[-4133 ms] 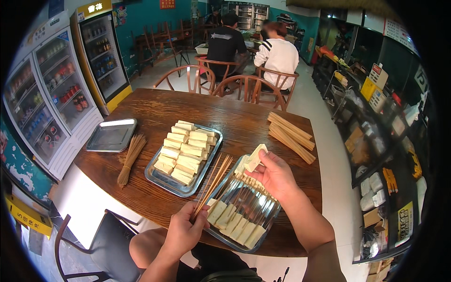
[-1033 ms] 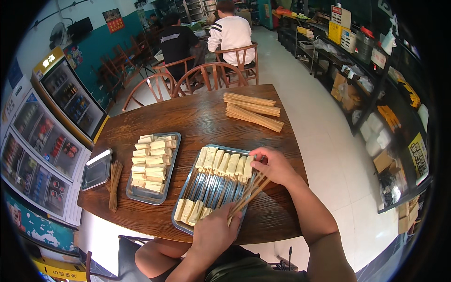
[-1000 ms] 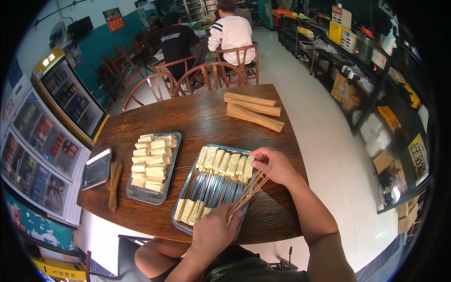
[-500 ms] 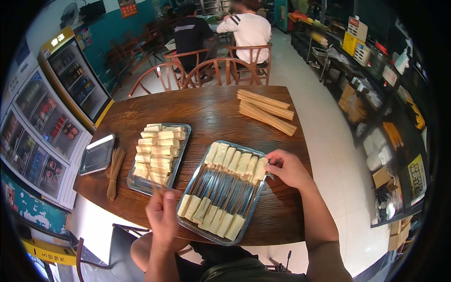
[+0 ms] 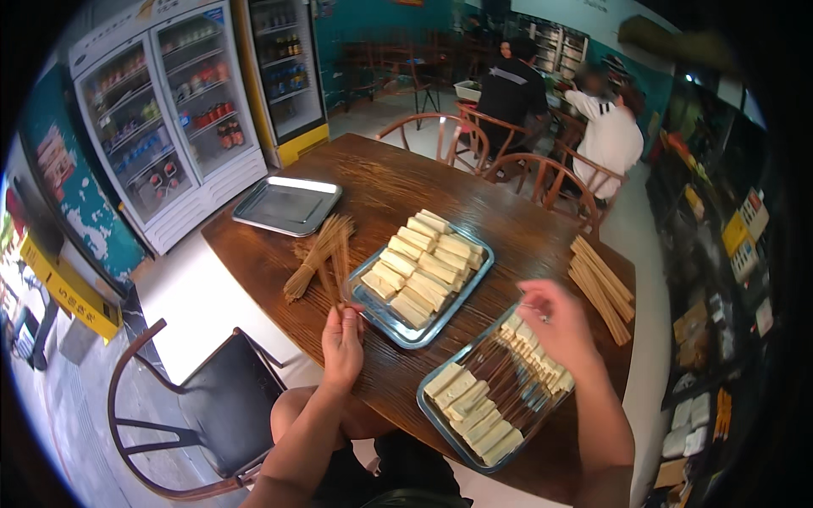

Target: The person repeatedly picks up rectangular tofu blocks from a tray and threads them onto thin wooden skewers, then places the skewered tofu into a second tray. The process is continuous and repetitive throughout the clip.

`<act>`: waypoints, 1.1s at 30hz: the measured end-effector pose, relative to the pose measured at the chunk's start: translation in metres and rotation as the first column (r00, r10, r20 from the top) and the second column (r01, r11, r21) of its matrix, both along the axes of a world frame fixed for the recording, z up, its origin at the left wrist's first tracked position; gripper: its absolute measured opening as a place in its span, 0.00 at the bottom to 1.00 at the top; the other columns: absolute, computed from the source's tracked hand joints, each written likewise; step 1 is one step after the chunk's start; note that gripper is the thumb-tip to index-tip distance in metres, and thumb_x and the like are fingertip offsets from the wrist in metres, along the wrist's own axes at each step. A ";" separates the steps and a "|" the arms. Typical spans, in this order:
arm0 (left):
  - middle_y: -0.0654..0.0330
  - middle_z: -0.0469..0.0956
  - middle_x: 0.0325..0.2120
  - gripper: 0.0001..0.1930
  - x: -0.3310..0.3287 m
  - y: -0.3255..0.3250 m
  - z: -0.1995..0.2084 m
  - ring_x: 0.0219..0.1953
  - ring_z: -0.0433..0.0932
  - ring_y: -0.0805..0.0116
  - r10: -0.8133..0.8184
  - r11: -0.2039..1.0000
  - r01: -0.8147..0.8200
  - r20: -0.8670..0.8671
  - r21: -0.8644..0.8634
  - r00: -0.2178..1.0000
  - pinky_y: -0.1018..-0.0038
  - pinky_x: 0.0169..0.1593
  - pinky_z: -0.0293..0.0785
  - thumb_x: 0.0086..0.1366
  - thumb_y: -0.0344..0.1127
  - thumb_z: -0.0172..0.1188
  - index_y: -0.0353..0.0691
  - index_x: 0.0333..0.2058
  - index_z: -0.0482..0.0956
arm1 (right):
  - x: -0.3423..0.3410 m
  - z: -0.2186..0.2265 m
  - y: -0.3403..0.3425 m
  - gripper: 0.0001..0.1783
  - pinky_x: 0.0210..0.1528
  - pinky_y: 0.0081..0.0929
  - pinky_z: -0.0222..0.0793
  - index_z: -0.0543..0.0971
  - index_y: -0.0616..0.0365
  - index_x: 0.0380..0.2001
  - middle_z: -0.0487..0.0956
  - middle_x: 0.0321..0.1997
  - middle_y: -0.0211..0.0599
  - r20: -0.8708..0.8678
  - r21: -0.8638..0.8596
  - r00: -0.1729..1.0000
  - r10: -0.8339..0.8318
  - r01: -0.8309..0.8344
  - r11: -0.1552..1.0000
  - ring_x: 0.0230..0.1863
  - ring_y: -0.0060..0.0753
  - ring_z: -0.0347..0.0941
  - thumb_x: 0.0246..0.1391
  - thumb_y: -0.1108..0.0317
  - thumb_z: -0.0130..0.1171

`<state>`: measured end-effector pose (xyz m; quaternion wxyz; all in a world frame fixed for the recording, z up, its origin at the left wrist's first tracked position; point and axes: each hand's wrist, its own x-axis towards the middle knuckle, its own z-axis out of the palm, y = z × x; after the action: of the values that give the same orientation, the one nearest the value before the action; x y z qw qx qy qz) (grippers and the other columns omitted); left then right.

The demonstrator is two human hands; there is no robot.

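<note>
My left hand is closed on a few thin wooden skewers, which point away from me beside a metal tray stacked with pale, tofu-skin-like rolls. Over the far end of a second metal tray hovers my right hand, slightly blurred, its bent fingers apart with nothing visible in them. That tray carries skewered rolls in two rows, sticks meeting in the middle. My right hand hides part of the far row.
A skewer bundle and a bare metal tray lie at the table's left. More sticks lie at the right edge. A black-seated chair stands near left; two people sit beyond wooden chairs.
The view has swung left. My right hand has come off the end roll and lifted above the tray. The skewers in my left hand have moved from over the stacked rolls toward the skewer bundle.
</note>
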<state>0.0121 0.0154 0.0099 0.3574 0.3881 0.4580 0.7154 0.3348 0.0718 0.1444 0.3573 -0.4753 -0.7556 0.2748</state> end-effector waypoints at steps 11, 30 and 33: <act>0.73 0.62 0.20 0.11 -0.001 0.002 -0.004 0.20 0.56 0.84 0.051 0.998 -0.047 0.098 -0.043 0.994 0.83 0.23 0.53 0.78 0.39 0.46 0.38 0.42 0.73 | -0.209 -0.029 0.107 0.20 0.59 0.41 0.69 0.79 0.59 0.50 0.76 0.55 0.41 0.751 0.122 0.660 0.037 -0.193 0.974 0.59 0.45 0.70 0.58 0.59 0.63; 0.66 0.75 0.24 0.06 -0.004 0.000 0.006 0.26 0.71 0.80 -0.007 0.998 0.014 0.122 -0.054 0.992 0.81 0.31 0.67 0.74 0.32 0.51 0.38 0.46 0.68 | -0.178 -0.025 0.117 0.17 0.46 0.30 0.75 0.78 0.61 0.47 0.82 0.45 0.38 0.042 -0.270 0.986 0.164 -0.147 0.952 0.43 0.34 0.79 0.57 0.66 0.66; 0.64 0.77 0.25 0.06 -0.008 -0.011 0.018 0.25 0.73 0.78 -0.084 0.988 0.102 0.154 -0.114 0.985 0.83 0.30 0.67 0.74 0.32 0.51 0.40 0.45 0.66 | -0.141 -0.005 0.096 0.12 0.43 0.24 0.74 0.78 0.58 0.44 0.80 0.42 0.31 -0.457 -0.493 0.887 0.068 -0.317 0.810 0.41 0.23 0.77 0.60 0.66 0.64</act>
<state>0.0041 0.0040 0.0283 0.4463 0.3322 0.4542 0.6958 0.1933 0.1682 0.1389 0.3266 -0.4069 -0.5936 0.6127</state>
